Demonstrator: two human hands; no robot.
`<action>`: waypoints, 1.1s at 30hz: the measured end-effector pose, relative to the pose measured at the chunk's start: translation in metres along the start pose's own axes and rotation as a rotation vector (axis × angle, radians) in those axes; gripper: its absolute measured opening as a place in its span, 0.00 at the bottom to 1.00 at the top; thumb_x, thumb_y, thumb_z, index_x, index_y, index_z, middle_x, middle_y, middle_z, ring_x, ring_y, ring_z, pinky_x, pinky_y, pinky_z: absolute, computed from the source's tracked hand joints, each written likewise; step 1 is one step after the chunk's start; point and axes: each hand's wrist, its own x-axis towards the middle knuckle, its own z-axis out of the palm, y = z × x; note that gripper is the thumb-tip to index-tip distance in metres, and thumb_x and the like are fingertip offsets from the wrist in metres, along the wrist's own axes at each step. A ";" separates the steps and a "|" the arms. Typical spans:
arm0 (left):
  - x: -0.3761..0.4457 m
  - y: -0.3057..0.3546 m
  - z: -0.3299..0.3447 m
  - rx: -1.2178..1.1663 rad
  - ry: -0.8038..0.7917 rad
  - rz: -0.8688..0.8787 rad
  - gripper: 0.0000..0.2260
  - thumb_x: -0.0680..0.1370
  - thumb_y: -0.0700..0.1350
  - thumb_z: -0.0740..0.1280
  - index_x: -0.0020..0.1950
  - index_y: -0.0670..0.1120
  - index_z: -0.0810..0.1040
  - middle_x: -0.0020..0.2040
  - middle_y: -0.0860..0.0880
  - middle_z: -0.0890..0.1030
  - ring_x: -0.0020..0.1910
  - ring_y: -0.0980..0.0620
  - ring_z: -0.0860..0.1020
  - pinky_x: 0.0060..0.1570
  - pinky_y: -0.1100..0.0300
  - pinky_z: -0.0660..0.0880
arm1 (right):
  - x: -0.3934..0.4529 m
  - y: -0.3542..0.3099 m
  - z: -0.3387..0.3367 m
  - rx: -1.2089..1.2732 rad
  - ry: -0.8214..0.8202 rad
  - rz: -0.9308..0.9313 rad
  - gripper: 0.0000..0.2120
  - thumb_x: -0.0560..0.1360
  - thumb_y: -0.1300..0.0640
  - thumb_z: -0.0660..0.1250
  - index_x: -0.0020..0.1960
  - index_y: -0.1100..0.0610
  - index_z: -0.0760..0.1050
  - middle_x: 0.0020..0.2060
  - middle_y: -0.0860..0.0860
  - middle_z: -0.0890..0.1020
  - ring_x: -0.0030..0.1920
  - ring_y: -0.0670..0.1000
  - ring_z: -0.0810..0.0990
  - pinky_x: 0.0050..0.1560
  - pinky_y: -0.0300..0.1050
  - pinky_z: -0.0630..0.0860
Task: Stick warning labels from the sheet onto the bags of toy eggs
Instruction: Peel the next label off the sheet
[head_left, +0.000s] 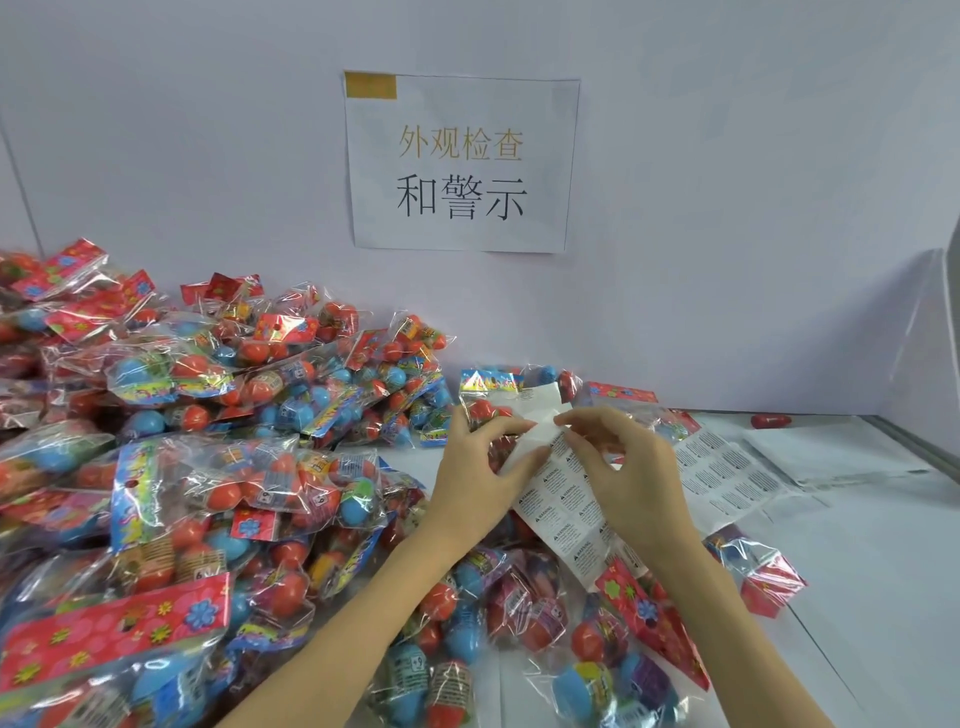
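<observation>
Two hands are in view, the left hand (480, 470) and the right hand (631, 470). Two label sheets show: one held (569, 512), one lying on the desk (727, 475). The bags of toy eggs (208, 467) are too many to count, and one sign (462, 163) hangs on the wall.

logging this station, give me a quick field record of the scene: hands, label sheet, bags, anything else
left hand: holds the label sheet's top edge
right hand: fingers pinching at a label near the sheet's top
label sheet: held above the bags, warning labels visible
bags of toy eggs: big pile on left, a few under the hands
spare sheets: flat on table, right
wall sign: Chinese text
</observation>
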 end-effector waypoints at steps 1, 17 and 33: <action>0.000 0.000 0.001 -0.006 -0.001 -0.001 0.11 0.77 0.56 0.75 0.59 0.59 0.82 0.59 0.57 0.70 0.55 0.68 0.74 0.56 0.74 0.71 | 0.000 0.000 -0.001 0.007 0.003 0.002 0.09 0.80 0.61 0.72 0.56 0.49 0.85 0.46 0.38 0.86 0.50 0.40 0.84 0.52 0.27 0.75; 0.000 0.004 0.005 -0.080 -0.034 0.054 0.07 0.83 0.45 0.71 0.56 0.45 0.86 0.57 0.50 0.74 0.55 0.62 0.77 0.56 0.73 0.72 | 0.002 0.000 -0.004 0.092 0.001 0.050 0.11 0.81 0.60 0.71 0.51 0.43 0.85 0.42 0.38 0.86 0.44 0.44 0.84 0.47 0.34 0.78; 0.000 0.002 0.005 -0.059 -0.091 -0.002 0.10 0.86 0.49 0.63 0.55 0.48 0.84 0.55 0.47 0.73 0.53 0.65 0.73 0.56 0.77 0.66 | 0.000 0.001 -0.005 -0.053 -0.065 -0.062 0.12 0.81 0.60 0.71 0.61 0.47 0.85 0.48 0.40 0.84 0.47 0.44 0.83 0.50 0.37 0.79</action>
